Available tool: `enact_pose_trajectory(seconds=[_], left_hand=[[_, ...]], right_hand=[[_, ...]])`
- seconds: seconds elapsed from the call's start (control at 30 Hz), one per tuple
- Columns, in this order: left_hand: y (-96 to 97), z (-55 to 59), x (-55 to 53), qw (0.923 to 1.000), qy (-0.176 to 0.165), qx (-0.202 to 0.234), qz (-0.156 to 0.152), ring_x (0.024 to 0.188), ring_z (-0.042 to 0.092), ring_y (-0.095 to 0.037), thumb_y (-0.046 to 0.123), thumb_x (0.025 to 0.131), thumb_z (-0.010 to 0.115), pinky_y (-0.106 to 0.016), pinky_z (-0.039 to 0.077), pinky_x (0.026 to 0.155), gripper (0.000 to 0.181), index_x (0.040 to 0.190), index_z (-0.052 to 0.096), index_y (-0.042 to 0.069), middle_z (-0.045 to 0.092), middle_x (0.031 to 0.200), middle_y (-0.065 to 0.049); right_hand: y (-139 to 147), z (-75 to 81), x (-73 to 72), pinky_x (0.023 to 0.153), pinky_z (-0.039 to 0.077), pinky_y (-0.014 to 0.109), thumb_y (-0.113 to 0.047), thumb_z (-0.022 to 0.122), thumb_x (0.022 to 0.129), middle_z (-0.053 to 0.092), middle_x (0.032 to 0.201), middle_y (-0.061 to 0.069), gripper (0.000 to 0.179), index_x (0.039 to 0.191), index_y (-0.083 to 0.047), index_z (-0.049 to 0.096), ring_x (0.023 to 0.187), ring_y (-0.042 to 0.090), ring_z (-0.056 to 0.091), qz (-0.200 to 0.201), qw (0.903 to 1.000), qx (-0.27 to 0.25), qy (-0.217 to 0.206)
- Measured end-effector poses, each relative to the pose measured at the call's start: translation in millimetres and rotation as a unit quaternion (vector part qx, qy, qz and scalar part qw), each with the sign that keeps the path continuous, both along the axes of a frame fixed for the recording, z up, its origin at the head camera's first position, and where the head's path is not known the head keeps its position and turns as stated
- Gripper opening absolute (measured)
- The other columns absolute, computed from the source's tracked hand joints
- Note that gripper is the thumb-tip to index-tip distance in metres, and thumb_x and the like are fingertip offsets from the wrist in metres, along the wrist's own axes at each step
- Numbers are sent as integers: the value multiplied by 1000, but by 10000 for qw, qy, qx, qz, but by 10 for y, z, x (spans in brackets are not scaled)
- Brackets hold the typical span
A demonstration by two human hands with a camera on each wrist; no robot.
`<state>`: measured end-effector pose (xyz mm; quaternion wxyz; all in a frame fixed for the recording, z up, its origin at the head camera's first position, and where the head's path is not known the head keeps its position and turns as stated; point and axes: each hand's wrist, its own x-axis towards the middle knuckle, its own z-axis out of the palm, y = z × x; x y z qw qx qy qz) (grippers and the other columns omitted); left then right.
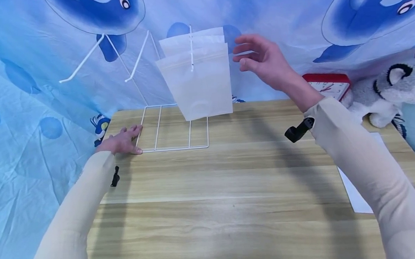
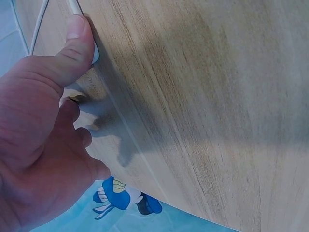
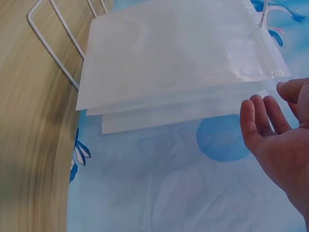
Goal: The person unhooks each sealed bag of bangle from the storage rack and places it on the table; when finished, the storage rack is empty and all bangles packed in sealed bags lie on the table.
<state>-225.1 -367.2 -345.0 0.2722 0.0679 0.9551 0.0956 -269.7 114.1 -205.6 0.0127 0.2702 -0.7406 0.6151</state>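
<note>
A white wire rack (image 1: 173, 149) with upright hooks stands at the back of the table. Several translucent white zip bags (image 1: 205, 82) hang from its right hook (image 1: 191, 48), fanned slightly at their upper edges. My left hand (image 1: 121, 142) rests on the rack base's left side, its thumb (image 2: 77, 43) pressing the wire near the front corner. To the right of the bags, my right hand (image 1: 260, 58) is raised with loosely bent fingers and nothing in it. In the right wrist view, its fingertips (image 3: 247, 106) are close to the bags' upper edges (image 3: 193, 92).
The rack's other two hooks (image 1: 82, 59) hold nothing. A red-framed clock (image 1: 328, 86) and a grey and white plush toy (image 1: 384, 85) stand at the back right. A white sheet (image 1: 355, 192) lies under my right forearm. Blue patterned curtain (image 1: 275, 8) hangs behind the wooden table (image 1: 215, 207).
</note>
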Motion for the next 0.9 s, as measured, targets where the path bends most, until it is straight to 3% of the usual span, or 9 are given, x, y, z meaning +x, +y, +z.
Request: enact_pose_trajectory(seconds=[0.23,0.47,0.7,0.9], left_hand=[[-1,-15,10,10000,18,18,64,144,-7,-55,34,91,74,-82,-1,101,103,159,3,3,-2,162,-28],[19,0,-9,10000,17,12,61,143,-7,-55,35,91,74,-81,-1,101,103,159,3,3,-2,162,-28],[29,20,-30,10000,19,7,-16,143,-7,-56,35,92,73,-82,-1,101,103,159,2,2,-3,162,-28],[23,6,-1,9999,-51,56,72,143,-8,-55,34,92,73,-81,-2,101,103,159,2,3,-4,162,-28]], right_hand=[[-108,9,-24,96,51,36,6,59,96,59,131,15,44,139,-2,54,118,29,59,92,9997,-248,8],[-177,42,-33,99,49,38,5,60,96,60,131,15,44,139,-6,56,118,30,59,133,9996,-247,34],[-264,90,-54,99,50,37,6,58,97,62,129,14,44,138,-10,58,117,28,60,41,9993,-272,-252],[-374,79,-86,95,51,37,8,57,97,64,122,16,41,133,-11,63,112,30,60,215,9969,-550,-523]])
